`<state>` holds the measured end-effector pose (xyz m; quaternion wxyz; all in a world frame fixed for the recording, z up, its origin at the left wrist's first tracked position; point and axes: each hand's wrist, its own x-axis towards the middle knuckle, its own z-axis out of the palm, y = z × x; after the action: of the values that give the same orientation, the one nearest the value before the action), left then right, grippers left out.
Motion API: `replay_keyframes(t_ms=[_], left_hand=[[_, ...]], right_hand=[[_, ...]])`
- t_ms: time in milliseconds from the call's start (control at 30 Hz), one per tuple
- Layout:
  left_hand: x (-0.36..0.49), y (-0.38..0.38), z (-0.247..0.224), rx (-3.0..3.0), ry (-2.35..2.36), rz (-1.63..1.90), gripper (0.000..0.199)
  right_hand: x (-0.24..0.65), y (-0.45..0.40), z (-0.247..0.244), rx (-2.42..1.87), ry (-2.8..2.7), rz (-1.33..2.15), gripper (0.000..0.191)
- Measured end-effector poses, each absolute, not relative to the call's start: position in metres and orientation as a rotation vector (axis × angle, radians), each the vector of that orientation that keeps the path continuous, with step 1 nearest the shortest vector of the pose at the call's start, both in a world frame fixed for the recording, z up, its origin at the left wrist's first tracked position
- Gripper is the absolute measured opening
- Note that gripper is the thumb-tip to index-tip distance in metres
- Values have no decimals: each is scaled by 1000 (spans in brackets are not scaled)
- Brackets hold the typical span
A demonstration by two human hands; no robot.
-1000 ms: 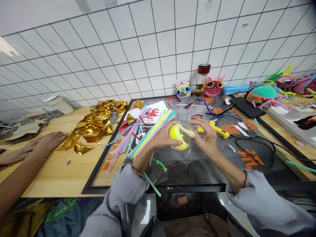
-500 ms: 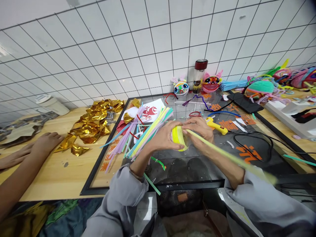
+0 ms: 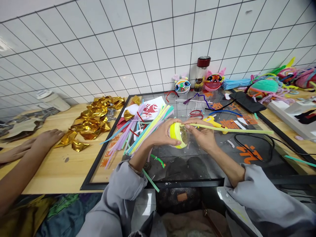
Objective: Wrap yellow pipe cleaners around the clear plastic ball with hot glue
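Observation:
My left hand (image 3: 163, 133) is closed round a small clear round container (image 3: 184, 134), part of it wrapped in yellow pipe cleaner. My right hand (image 3: 202, 133) pinches a long yellow pipe cleaner (image 3: 237, 130) close to the container. One end of that strand meets the wrapped band; the free end sticks out to the right past my right hand. Behind my right hand lies a yellow hot glue gun (image 3: 214, 121). Left of my left hand is a bundle of pastel pipe cleaners (image 3: 148, 131). Red-handled scissors (image 3: 196, 114) rest just beyond my hands.
Crumpled gold foil (image 3: 91, 121) lies to the left, beside another person's hand (image 3: 49, 138). Along the wall stand two decorated animal heads (image 3: 182, 85) and a bottle (image 3: 201, 74). A phone (image 3: 248, 102), black cable (image 3: 273, 144) and white power strip (image 3: 291, 121) are on the right.
The pipe cleaner's free end has swung up from slanting toward my right forearm to nearly level. My right hand has shifted slightly away from the container, baring more of its clear side.

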<state>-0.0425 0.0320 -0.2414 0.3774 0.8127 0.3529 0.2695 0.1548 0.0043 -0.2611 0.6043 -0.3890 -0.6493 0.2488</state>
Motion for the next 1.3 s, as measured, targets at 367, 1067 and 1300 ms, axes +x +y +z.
replay_keyframes(t_ms=[367,1067,1300], left_hand=[[-44,34,-247,1930,863,726,78],[-44,45,-261,1501,856,947,81],[-42,47,-264,1487,755,933,71]], right_hand=[[152,-3,-256,-895,-1530,612,19],[245,23,-265,-2361,-2014,-71,48],[255,30,-266,-2252,-1654,116,37]])
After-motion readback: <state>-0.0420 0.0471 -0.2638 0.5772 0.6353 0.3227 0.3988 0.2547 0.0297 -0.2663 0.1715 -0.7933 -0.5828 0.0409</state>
